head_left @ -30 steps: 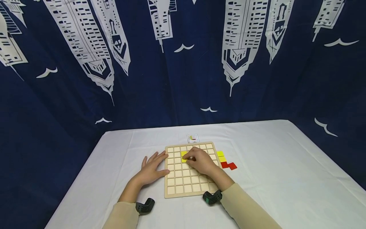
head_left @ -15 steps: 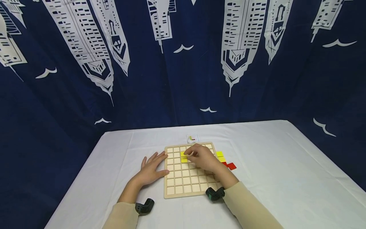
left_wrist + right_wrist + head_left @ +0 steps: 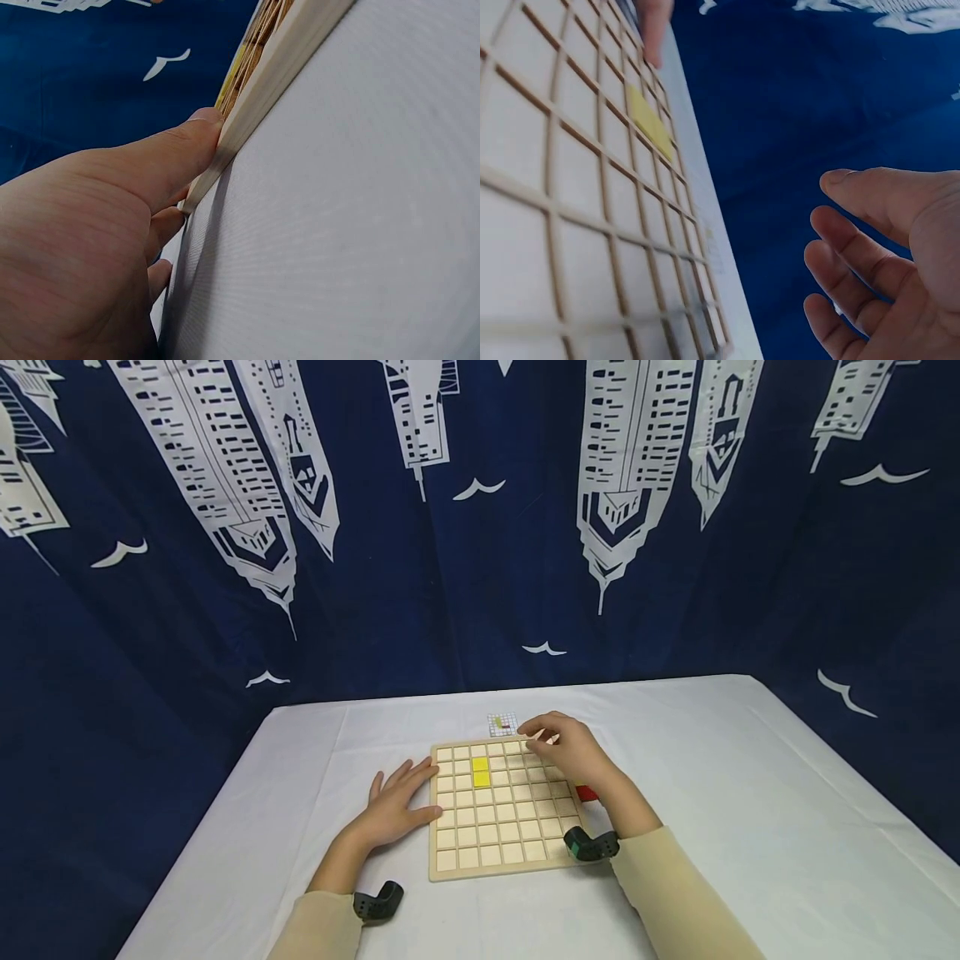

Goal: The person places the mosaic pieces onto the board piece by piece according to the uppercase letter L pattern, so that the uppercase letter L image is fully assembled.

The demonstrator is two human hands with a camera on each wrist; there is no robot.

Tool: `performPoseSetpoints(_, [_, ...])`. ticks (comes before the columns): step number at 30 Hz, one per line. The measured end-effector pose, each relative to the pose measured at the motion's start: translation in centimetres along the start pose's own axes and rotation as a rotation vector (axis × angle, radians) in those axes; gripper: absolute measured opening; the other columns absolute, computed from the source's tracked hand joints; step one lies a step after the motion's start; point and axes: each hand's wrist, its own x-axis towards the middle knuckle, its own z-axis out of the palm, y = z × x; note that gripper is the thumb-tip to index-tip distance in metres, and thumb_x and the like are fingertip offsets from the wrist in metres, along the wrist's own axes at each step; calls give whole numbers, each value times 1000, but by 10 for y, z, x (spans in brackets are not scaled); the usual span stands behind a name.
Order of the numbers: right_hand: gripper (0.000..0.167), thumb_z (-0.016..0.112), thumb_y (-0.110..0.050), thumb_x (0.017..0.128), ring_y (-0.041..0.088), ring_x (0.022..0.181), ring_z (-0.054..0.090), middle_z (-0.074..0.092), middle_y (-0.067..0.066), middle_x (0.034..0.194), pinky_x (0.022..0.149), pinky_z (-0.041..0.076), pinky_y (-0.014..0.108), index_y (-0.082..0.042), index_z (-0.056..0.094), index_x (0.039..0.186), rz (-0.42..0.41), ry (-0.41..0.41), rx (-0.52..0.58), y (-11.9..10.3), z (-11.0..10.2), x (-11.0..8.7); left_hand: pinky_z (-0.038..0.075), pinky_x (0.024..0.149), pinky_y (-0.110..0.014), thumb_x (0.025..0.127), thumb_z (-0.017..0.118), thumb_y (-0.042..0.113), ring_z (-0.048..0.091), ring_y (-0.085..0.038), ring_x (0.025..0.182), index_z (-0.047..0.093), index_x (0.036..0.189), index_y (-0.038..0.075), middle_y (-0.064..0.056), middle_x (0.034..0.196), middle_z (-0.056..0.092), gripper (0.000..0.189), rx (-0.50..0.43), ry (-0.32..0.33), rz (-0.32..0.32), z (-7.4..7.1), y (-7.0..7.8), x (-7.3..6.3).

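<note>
A wooden grid board (image 3: 510, 832) lies on the white table. Two yellow square tiles (image 3: 481, 779) sit in neighbouring cells, one behind the other, in its upper left part. My left hand (image 3: 395, 808) rests at the board's left edge with fingers spread; in the left wrist view its thumb (image 3: 180, 146) touches the wooden rim. Over the board's far right corner hovers my right hand (image 3: 573, 752). In the right wrist view, its loosely bent fingers (image 3: 855, 240) hold nothing and are apart from the board. Part of a red tile (image 3: 587, 793) shows beside my right forearm.
A small printed card (image 3: 502, 724) with a coloured grid pattern lies behind the board. White cloth covers the table (image 3: 750, 810). A dark blue curtain (image 3: 465, 568) hangs behind it. Each wrist wears a black device, such as the right one (image 3: 591, 844).
My right hand has left the yellow tiles and moved right and away from me, over the board's far right corner. It now hides the loose yellow tiles. The left hand stays in place.
</note>
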Motion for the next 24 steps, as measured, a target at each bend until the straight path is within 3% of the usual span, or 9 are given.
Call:
performPoseSetpoints(9, [24,68,-13,94,25,101,62,68,7,122,78,53,30,-13,72,117,90,43,-4,19,-21,0,-10,121,-66,91,72,36,14,-36,156,44,151,17,-4,165,30,69,-11,3,6,0,0,-1])
performPoseSetpoints(24, [27,68,-12,94,28,106,61,67,13,127,87,52,37,-10,70,121,175,51,-56,46,-32,-3,-10,121,-66,91,72,36,14,-36,156,45,151,17,-4,165,30,69,-12,6,9,0,0,-1])
